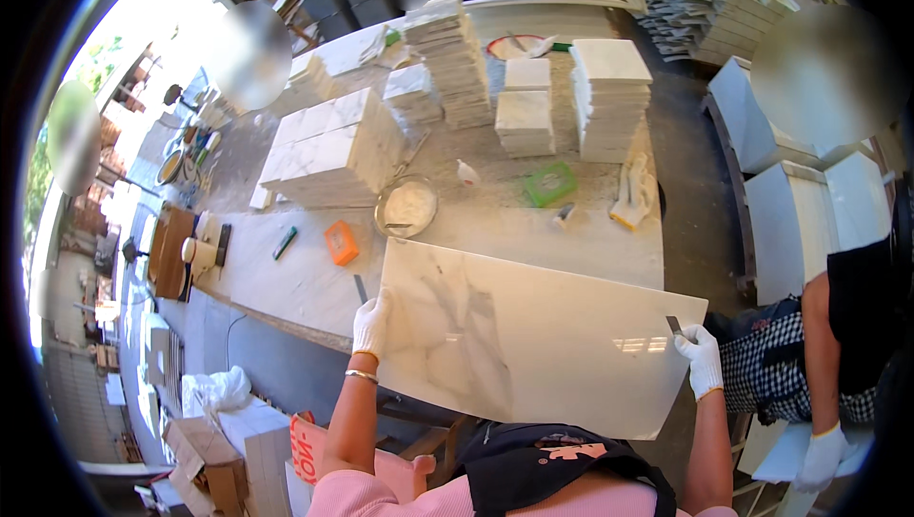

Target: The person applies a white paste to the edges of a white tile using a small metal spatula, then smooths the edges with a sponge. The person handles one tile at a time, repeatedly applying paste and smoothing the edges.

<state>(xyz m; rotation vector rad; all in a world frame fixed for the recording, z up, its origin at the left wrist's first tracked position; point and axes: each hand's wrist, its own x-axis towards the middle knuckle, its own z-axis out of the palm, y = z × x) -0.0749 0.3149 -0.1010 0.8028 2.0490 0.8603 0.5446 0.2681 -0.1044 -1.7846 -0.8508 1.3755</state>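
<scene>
We have slab [533,336] at frame centre to lower right, long axis left-right, right end lower. Our left hand [370,325] grips its left edge; our right hand [702,359], its right edge, plus dark strip [674,325].

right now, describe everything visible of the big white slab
The slab is a broad, thin, roughly rectangular sheet, glossy white like marble, with grey veins toward its left and bright reflections at right. Its far part shows over the table; contact is unclear. The gloved left hand grips its left end; the right hand, holding a dark strip, meets its right edge.
</scene>
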